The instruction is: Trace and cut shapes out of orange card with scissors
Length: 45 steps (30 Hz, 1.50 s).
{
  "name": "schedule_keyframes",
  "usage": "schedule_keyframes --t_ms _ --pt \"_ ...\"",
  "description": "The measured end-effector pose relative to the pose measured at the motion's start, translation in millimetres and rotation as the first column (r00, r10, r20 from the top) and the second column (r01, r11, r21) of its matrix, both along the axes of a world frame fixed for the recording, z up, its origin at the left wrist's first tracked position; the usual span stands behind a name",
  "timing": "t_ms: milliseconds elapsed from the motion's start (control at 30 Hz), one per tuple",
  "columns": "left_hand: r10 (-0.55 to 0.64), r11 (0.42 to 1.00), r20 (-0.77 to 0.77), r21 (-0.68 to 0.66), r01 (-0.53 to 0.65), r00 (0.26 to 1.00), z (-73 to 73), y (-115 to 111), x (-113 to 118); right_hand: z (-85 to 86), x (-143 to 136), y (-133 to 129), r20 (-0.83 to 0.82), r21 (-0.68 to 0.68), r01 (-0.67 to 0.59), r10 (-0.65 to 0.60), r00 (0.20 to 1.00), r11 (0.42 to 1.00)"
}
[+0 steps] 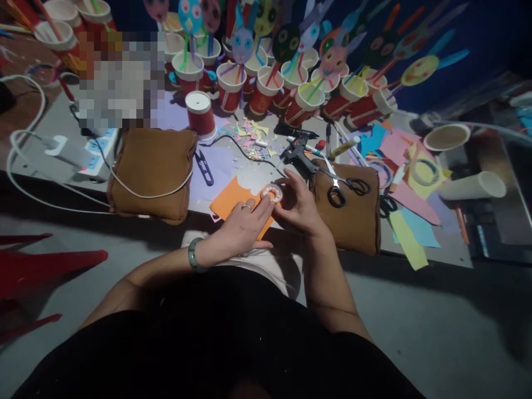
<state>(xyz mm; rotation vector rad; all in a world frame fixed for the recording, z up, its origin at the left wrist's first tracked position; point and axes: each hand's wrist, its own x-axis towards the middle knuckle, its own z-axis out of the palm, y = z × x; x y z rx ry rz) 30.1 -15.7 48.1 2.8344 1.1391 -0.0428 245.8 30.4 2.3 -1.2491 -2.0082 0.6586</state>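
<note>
Black clothing [216,338] nearest; beyond, left hand [245,224] clamps orange paper [230,197], right hand [301,205], fingers apart, beside white ring [277,188].

A white adapter [62,153] sat at a power strip [101,152] beside a brown cushion [153,169], which a white cable [153,197] crossed. Black-handled scissors [336,195] lay on a second cushion [353,224]; red cups [266,93] stood crowded farther back.
</note>
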Motion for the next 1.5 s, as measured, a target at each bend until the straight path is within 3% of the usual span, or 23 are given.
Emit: schedule_keyframes --t_ms 100,300,533,800,1100,1333,1500 --pt "0.007 1.000 -0.004 0.021 -0.006 1.000 -4.1 -1 -1 2.8 -1 -2 0.013 0.031 0.045 -0.045 0.999 0.999" --pt "0.029 0.999 0.018 0.020 -0.030 0.999 -14.5 -1 -1 9.3 -5 -8 -0.019 -0.055 0.100 -0.101 0.995 0.993" --pt "0.080 0.993 0.028 -0.093 -0.078 0.996 -5.2 4 1 12.9 -4 -12 -0.053 -0.082 0.108 -0.112 0.992 0.991" --pt "0.094 0.991 0.014 -0.096 -0.093 0.995 -6.4 5 3 18.9 -4 -17 -0.079 -0.123 0.221 -0.231 0.970 0.968" --pt "0.096 0.995 0.128 -0.053 -0.089 0.987 -15.8 6 -1 25.1 0 -17 0.085 0.010 0.145 -0.145 0.986 0.989" --pt "0.181 0.968 0.234 -0.214 -0.131 0.955 6.3 18 -6 22.2 2 -17 0.133 0.034 0.090 -0.094 0.987 0.995" --pt "0.273 0.958 0.251 -0.164 -0.237 0.929 5.1 42 3 14.2 3 -16 0.169 0.098 0.084 -0.099 0.981 0.992"
